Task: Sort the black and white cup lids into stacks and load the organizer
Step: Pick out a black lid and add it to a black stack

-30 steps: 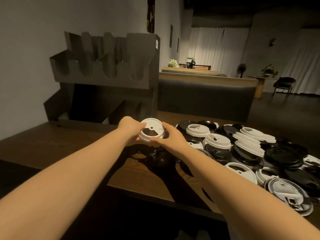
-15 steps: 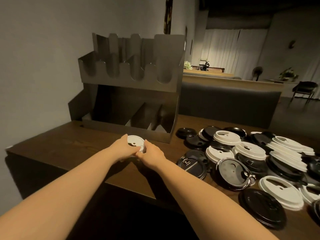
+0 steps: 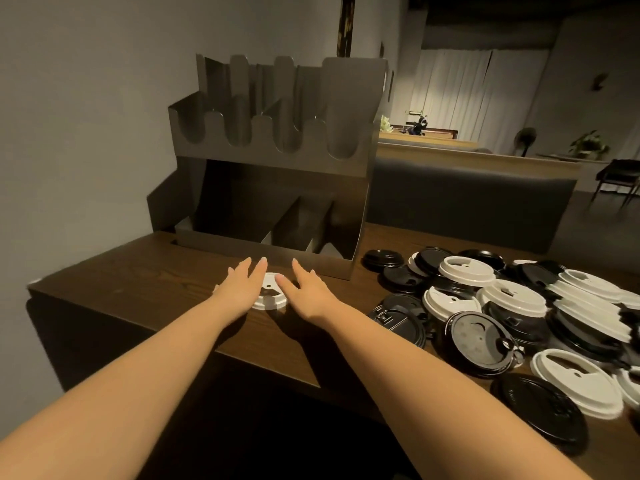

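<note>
White lid (image 3: 269, 295) flat on the desk (image 3: 138, 271), between both hands, left hand (image 3: 239, 289) and right hand (image 3: 308, 289) with fingers spread, straight, flanking it, organizer (image 3: 277, 161) just beyond

Both bare forearms reach straight out, left hand (image 3: 242, 289) and right hand (image 3: 306, 292) side by side, palms down, fingers straight and spread, gripping nothing.

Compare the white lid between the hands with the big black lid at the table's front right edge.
The white lid looks smaller; the black lid looks broader and nearer. The white lid lies alone before the organizer, flanked by both open hands; the black lid lies beside the mixed pile, untouched. Both lie flat on the table.
</note>
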A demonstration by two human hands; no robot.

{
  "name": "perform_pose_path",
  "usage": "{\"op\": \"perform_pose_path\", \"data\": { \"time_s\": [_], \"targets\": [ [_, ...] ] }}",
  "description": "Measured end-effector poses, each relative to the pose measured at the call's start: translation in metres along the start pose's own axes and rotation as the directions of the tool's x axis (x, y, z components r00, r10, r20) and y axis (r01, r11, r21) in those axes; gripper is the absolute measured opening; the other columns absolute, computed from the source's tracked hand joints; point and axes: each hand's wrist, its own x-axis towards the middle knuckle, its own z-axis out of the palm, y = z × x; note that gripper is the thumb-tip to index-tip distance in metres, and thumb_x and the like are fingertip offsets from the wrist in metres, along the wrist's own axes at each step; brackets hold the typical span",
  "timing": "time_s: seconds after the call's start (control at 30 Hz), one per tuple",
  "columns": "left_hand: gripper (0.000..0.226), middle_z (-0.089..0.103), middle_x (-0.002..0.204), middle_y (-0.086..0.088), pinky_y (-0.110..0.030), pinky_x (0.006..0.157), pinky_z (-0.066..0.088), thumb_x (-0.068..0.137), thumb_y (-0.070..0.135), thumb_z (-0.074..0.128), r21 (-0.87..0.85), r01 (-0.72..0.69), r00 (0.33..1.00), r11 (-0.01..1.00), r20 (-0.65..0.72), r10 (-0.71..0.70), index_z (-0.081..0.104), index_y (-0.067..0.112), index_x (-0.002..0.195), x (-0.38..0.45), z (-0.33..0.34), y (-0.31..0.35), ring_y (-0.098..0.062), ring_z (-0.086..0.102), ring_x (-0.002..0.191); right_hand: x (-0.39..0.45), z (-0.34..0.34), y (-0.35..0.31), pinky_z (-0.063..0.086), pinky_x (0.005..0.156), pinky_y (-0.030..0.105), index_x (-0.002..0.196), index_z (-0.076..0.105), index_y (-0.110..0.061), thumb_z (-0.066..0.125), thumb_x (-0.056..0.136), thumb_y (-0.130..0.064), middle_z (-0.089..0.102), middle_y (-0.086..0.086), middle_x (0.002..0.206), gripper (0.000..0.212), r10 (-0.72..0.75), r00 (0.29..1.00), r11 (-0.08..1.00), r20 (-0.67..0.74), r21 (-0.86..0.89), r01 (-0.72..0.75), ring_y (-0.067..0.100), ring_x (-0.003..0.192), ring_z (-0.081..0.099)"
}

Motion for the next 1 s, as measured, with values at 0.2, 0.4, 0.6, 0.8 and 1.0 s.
{"op": "perform_pose_path", "data": {
  "time_s": [0.2, 0.4, 0.6, 0.8, 1.0],
  "targets": [
    [0.063, 0.000, 0.162, -0.006, -0.048, 0.119, 0.000, 0.100, 0.052, 0.026, 0.073, -0.173, 0.985, 0.982, -0.013, 0.174, 0.012, 0.025, 0.154, -0.026, 0.013, 0.035, -0.032, 0.001, 0.148, -0.025, -0.044, 0.003, -0.007, 0.115, 0.050, 0.149, 0.029, -0.021, 0.020, 0.098, -0.056, 0.017, 0.002, 0.159, 0.062, -0.076, 0.997, 0.938, -0.012, -0.340, 0.067, 0.024, 0.147, -0.003],
    [0.071, 0.023, 0.159, -0.001, -0.040, 0.112, 0.028, 0.089, 0.057, 0.051, -0.012, -0.299, 0.917, 0.954, 0.275, 0.290, 0.026, 0.030, 0.150, -0.045, 0.033, 0.060, -0.025, 0.026, 0.144, -0.053, -0.098, 0.045, -0.014, 0.110, 0.058, 0.139, 0.047, -0.023, 0.016, 0.098, -0.056, 0.030, 0.001, 0.155, 0.061, 0.063, 0.996, 0.933, -0.069, -0.350, -0.083, 0.020, 0.147, -0.001],
    [0.070, 0.039, 0.150, -0.004, -0.030, 0.098, 0.039, 0.086, 0.047, 0.065, 0.011, -0.267, 0.885, 0.964, 0.399, 0.241, 0.039, 0.019, 0.144, -0.060, 0.064, 0.085, -0.022, 0.040, 0.135, -0.082, -0.123, 0.064, 0.006, 0.115, 0.055, 0.114, 0.063, -0.015, 0.019, 0.099, -0.054, 0.052, 0.009, 0.136, 0.061, 0.164, 0.979, 0.937, -0.121, -0.291, -0.193, 0.025, 0.139, 0.031],
    [0.072, 0.048, 0.142, -0.009, -0.037, 0.101, 0.047, 0.083, 0.033, 0.073, 0.062, -0.191, 0.925, 0.980, 0.344, 0.159, 0.040, 0.013, 0.143, -0.060, 0.087, 0.084, -0.025, 0.053, 0.121, -0.101, -0.132, 0.078, 0.045, 0.092, 0.037, 0.110, 0.063, -0.007, 0.044, 0.096, -0.048, 0.063, 0.013, 0.112, 0.048, 0.253, 0.967, 0.910, 0.011, -0.343, -0.234, 0.025, 0.106, 0.058],
    [0.050, 0.061, 0.124, -0.009, -0.030, 0.087, 0.050, 0.085, 0.026, 0.072, -0.025, -0.136, 0.932, 0.990, 0.336, 0.137, 0.058, 0.008, 0.129, -0.061, 0.089, 0.086, -0.022, 0.059, 0.108, -0.105, -0.125, 0.086, 0.035, 0.093, 0.038, 0.119, 0.059, -0.012, 0.051, 0.092, -0.049, 0.054, 0.013, 0.119, 0.047, 0.198, 0.978, 0.827, -0.065, -0.524, -0.203, 0.029, 0.120, 0.037]
  ]
}}
